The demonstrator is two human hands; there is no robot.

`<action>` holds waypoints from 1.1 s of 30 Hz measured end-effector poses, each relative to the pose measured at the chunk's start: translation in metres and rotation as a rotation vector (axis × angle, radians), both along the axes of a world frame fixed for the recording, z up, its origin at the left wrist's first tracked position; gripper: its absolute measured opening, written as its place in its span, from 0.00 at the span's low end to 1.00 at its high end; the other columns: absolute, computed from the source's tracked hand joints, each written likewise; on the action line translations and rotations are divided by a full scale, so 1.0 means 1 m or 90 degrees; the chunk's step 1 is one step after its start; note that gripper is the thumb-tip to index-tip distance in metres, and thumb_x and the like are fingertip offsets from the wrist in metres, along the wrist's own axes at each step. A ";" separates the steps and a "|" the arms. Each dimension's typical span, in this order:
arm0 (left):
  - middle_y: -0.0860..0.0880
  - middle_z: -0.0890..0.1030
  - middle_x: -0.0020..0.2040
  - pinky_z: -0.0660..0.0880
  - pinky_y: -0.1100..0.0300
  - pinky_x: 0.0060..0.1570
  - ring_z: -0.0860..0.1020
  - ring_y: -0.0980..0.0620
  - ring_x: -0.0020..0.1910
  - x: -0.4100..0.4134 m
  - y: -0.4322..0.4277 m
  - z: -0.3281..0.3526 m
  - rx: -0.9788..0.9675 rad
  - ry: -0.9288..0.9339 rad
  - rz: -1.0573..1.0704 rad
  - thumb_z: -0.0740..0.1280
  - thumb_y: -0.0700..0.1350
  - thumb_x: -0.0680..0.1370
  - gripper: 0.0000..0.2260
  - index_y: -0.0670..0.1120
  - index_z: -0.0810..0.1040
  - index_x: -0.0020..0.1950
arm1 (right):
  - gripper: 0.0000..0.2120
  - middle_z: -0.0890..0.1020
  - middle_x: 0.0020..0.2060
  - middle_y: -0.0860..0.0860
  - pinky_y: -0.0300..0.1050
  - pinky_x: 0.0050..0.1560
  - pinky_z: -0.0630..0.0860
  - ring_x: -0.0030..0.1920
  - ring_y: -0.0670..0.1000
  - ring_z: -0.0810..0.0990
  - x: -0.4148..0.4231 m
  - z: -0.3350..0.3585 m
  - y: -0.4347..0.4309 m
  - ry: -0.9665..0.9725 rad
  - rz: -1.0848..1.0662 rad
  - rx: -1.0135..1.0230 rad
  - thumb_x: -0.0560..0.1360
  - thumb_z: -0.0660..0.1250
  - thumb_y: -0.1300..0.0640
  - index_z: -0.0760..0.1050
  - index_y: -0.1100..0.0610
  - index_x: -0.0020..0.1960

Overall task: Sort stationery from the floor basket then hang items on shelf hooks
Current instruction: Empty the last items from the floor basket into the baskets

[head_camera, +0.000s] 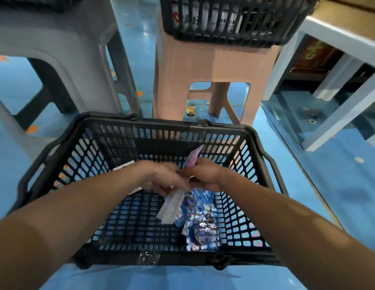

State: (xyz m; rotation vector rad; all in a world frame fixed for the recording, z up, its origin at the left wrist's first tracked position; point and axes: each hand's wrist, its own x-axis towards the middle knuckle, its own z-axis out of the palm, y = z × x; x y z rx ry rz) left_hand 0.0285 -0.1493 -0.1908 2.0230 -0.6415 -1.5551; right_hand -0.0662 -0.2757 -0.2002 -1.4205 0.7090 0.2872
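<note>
A black plastic basket [63,164] stands on the blue floor below me. Both hands are inside it, close together. My right hand [203,174] grips a pink packet [194,156] that sticks up above the fingers. My left hand [161,178] pinches a thin whitish packet [170,208] that hangs down toward the basket bottom. Blue printed sticker packs [200,225] lie on the basket floor at the right. A white card [123,166] shows behind my left wrist, mostly hidden.
A pink stool [203,65] stands just beyond the basket with a second black basket [234,24] on top. A grey stool [63,49] is at the left. A light blue shelf frame [339,65] is at the right. A clear wrapper [149,258] lies at the basket's near rim.
</note>
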 end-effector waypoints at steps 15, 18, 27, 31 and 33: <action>0.53 0.81 0.65 0.73 0.46 0.69 0.77 0.49 0.66 0.012 0.024 0.011 -0.004 0.028 -0.007 0.75 0.57 0.76 0.22 0.56 0.77 0.68 | 0.13 0.85 0.54 0.56 0.41 0.49 0.84 0.53 0.54 0.85 -0.006 0.024 0.007 -0.036 0.036 0.038 0.79 0.64 0.73 0.79 0.64 0.61; 0.53 0.79 0.63 0.78 0.52 0.55 0.79 0.52 0.56 0.005 0.022 0.012 0.034 -0.019 -0.054 0.72 0.49 0.79 0.17 0.54 0.75 0.68 | 0.06 0.85 0.51 0.58 0.42 0.52 0.83 0.50 0.53 0.85 -0.002 0.022 0.012 -0.041 0.046 0.042 0.81 0.64 0.69 0.79 0.65 0.55; 0.48 0.77 0.36 0.72 0.57 0.39 0.76 0.53 0.32 0.014 0.022 -0.008 0.086 -0.167 -0.044 0.62 0.45 0.84 0.11 0.43 0.75 0.44 | 0.11 0.84 0.51 0.61 0.41 0.34 0.78 0.43 0.53 0.85 -0.004 -0.006 -0.009 0.145 0.164 -0.261 0.79 0.67 0.65 0.79 0.67 0.60; 0.47 0.79 0.40 0.72 0.55 0.39 0.77 0.51 0.35 0.014 0.019 -0.020 0.103 -0.154 -0.050 0.61 0.47 0.85 0.07 0.44 0.74 0.50 | 0.13 0.83 0.54 0.59 0.49 0.50 0.79 0.52 0.58 0.83 -0.009 -0.026 -0.014 0.239 0.436 -0.561 0.78 0.68 0.57 0.81 0.64 0.58; 0.46 0.78 0.41 0.72 0.55 0.37 0.77 0.51 0.33 0.013 0.016 -0.027 0.112 -0.163 -0.046 0.61 0.46 0.85 0.06 0.44 0.73 0.52 | 0.18 0.80 0.61 0.58 0.50 0.58 0.77 0.61 0.60 0.79 -0.012 -0.033 -0.012 0.296 0.546 -0.620 0.78 0.70 0.54 0.78 0.62 0.64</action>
